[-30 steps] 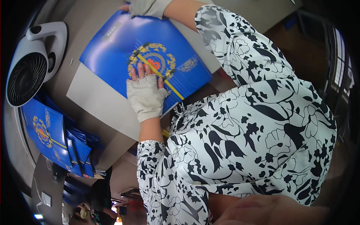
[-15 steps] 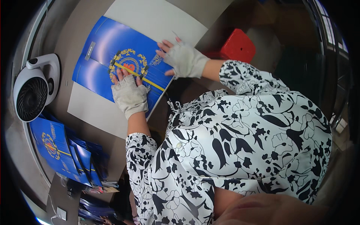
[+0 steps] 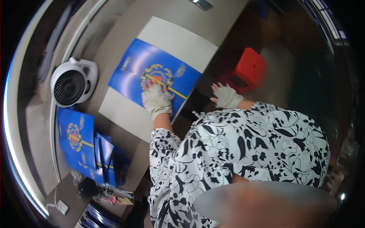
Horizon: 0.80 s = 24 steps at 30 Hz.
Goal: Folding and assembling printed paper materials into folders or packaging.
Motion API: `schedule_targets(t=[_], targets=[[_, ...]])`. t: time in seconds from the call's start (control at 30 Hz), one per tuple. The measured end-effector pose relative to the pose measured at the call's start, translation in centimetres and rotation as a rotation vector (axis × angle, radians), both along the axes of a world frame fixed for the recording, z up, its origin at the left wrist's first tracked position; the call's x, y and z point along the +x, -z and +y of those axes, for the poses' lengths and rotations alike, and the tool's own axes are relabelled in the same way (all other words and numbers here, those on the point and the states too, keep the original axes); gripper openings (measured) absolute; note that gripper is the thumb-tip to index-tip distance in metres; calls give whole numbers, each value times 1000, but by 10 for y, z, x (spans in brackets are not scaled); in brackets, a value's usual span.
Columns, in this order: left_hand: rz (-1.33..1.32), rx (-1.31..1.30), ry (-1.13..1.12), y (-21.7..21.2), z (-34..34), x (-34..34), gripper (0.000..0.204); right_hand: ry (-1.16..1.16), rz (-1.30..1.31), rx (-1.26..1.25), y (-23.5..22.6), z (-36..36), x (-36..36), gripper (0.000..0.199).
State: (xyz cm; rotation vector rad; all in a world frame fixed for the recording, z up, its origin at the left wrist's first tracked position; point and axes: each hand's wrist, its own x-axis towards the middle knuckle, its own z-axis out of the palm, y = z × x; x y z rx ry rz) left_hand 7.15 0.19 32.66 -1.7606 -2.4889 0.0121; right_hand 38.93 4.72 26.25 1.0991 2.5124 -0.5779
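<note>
A blue printed sheet [image 3: 129, 81] with a gold wreath emblem and a yellow stripe lies on a white board [image 3: 182, 40] on the table. My left hand [image 3: 156, 100], in a pale fingerless glove, rests on it with fingers spread over the emblem's lower edge. Past the table's edge, my right hand [image 3: 227, 97] hangs in a matching glove, fingers apart, with nothing visible in it. It touches neither the sheet nor the board.
A red plastic stool [image 3: 251, 70] stands beyond my right hand. On the left are a white-and-black fan [image 3: 72, 85] and a pile of similar blue printed pieces [image 3: 78, 140]. Small tools [image 3: 110, 195] and a white plug-like block [image 3: 62, 207] lie nearer. A metallic object [image 3: 202, 4] sits at the far edge.
My right hand has drawn back from the sheet's right edge to beside the stool. My left hand stays on the sheet. The whole view has shifted.
</note>
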Motion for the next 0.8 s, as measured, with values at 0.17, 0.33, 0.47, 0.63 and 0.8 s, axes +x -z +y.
schedule_targets(t=[0.17,0.33,0.47,0.63,0.8], targets=[[-50,-12,30,-2,-13,-7,59,105,83,-282,41,-32,15,62],[-232,-123,313,0,-55,3,54,-129,196,-262,71,-16,18,43],[-303,39,208,3,-136,7,55,-50,204,-201,72,0,18,52],[-228,247,-272,-9,-226,-12,49,-319,350,78,141,-31,85,30],[-239,492,-677,-29,-272,-76,55,-280,37,-170,160,-72,102,34]])
